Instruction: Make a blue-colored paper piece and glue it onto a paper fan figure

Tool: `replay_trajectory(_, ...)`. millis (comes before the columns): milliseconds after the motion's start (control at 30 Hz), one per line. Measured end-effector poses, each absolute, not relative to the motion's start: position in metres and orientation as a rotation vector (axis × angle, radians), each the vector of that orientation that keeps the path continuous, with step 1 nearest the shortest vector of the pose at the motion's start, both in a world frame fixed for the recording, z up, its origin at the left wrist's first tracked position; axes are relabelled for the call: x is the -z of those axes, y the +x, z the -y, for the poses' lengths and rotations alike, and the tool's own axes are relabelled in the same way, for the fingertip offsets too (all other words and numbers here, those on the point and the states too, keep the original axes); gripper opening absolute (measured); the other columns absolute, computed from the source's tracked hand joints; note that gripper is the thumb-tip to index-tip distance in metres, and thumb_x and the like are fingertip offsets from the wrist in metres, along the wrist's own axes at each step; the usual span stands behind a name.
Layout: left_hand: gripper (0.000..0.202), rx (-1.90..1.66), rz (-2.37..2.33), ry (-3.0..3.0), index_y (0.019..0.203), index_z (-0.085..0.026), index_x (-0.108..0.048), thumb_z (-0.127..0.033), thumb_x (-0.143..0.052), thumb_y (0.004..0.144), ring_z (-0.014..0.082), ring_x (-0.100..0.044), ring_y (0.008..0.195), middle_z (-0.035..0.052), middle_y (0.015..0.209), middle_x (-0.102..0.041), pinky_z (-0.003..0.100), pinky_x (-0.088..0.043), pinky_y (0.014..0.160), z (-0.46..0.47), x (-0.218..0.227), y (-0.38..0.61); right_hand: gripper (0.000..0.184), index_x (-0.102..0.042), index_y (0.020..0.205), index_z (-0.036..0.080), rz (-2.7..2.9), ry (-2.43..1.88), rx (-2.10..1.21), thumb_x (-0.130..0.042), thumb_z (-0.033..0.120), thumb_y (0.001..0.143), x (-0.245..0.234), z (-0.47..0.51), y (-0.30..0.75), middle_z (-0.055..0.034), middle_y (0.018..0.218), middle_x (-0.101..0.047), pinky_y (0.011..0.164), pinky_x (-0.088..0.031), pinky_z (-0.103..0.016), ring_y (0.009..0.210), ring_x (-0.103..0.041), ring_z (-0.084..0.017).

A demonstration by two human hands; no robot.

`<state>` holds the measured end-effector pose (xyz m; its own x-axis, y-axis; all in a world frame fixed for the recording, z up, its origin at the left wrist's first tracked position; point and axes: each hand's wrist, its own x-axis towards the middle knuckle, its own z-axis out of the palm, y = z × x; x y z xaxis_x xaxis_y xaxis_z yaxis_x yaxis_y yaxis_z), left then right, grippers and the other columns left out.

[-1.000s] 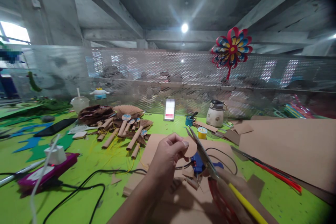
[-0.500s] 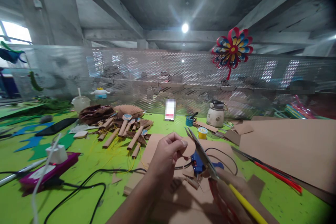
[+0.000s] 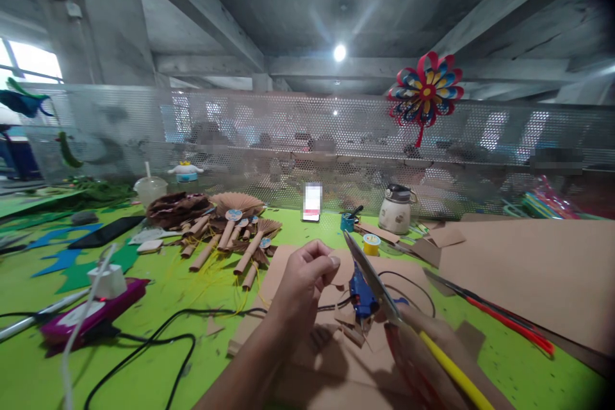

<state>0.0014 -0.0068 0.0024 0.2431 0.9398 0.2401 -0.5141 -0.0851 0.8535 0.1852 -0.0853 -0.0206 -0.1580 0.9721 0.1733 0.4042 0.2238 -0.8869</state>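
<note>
My left hand [image 3: 302, 285] pinches a small rounded piece of brown card [image 3: 344, 266] just above the table. My right hand [image 3: 430, 349] is closed on a pair of scissors [image 3: 372, 278] with red and yellow handles; the long blades point up and away, and lie against the card's right edge. The blades look nearly closed. A blue glue gun [image 3: 361, 295] lies on the brown card sheet [image 3: 336, 359] right behind the blades, with its black cord looping off. Card offcuts [image 3: 346, 327] lie scattered beneath my hands.
A green table [image 3: 158, 295] holds brown paper fans with rolled handles [image 3: 225, 237], a purple power strip [image 3: 91, 311] with a white plug, black cables [image 3: 158, 339], a cream kettle [image 3: 394, 210], a yellow spool [image 3: 370, 243], a large card sheet [image 3: 533, 269] at right. A mesh screen [image 3: 288, 134] carries a paper pinwheel [image 3: 425, 93].
The scissor blades have closed a little against the card piece, which has turned slightly in my left hand. Both hands stay in about the same place.
</note>
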Motion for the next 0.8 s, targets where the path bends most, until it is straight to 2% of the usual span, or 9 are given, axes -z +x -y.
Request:
replay_trajectory(167, 0.019, -1.216, -0.517, 1.147, 0.067, -0.019, -0.045, -0.021, -0.064, 0.070, 0.0135, -0.055, 0.049, -0.0019, 0.056, -0.053, 0.023, -0.038, 0.042, 0.011, -0.005, 0.004, 0.069, -0.063, 0.102, 0.016, 1.652, -1.305, -0.913, -0.033, 0.075, 0.082, 0.019, 0.084, 0.188, -0.0016, 0.055, -0.050, 0.046, -0.044, -0.026, 0.045, -0.050, -0.015)
replay_trajectory(267, 0.022, -1.208, -0.533, 1.186, 0.069, -0.019, -0.044, -0.023, -0.065, 0.072, 0.0162, -0.061, 0.052, 0.0011, 0.059, -0.059, 0.021, -0.035, 0.040, 0.012, -0.006, 0.004, 0.070, -0.062, 0.104, 0.017, 1.650, -1.289, -0.908, -0.033, 0.076, 0.082, 0.017, 0.084, 0.189, -0.0030, 0.059, -0.053, 0.052, -0.047, -0.027, 0.051, -0.054, -0.016)
replay_trajectory(433, 0.023, -1.219, -0.539, 1.194, 0.070, -0.017, -0.046, -0.024, -0.068, 0.072, 0.0123, -0.060, 0.050, 0.0023, 0.061, -0.061, 0.018, -0.032, 0.041, 0.011, -0.005, 0.004, 0.069, -0.063, 0.102, 0.018, 1.681, -1.256, -0.904, -0.037, 0.078, 0.079, 0.015, 0.085, 0.188, -0.0042, 0.067, -0.057, 0.056, -0.048, -0.026, 0.059, -0.057, -0.017)
replay_trajectory(567, 0.024, -1.222, -0.535, 1.200, 0.071, -0.017, -0.048, -0.026, -0.069, 0.074, 0.0121, -0.060, 0.052, 0.0029, 0.062, -0.061, 0.019, -0.035, 0.044, 0.010, -0.003, 0.005, 0.066, -0.063, 0.104, 0.018, 1.711, -1.239, -0.899, -0.038, 0.075, 0.081, 0.014, 0.087, 0.188, -0.0051, 0.071, -0.060, 0.061, -0.049, -0.027, 0.065, -0.059, -0.019)
replay_trajectory(800, 0.029, -1.204, -0.550, 1.220, 0.071, -0.017, -0.049, -0.032, -0.074, 0.072, 0.0154, -0.062, 0.056, 0.0038, 0.064, -0.062, 0.022, -0.037, 0.045, 0.010, 0.001, 0.008, 0.070, -0.065, 0.104, 0.018, 1.754, -1.212, -0.884, -0.039, 0.077, 0.078, 0.010, 0.089, 0.185, -0.0108, 0.093, -0.065, 0.085, -0.048, -0.033, 0.090, -0.061, -0.026)
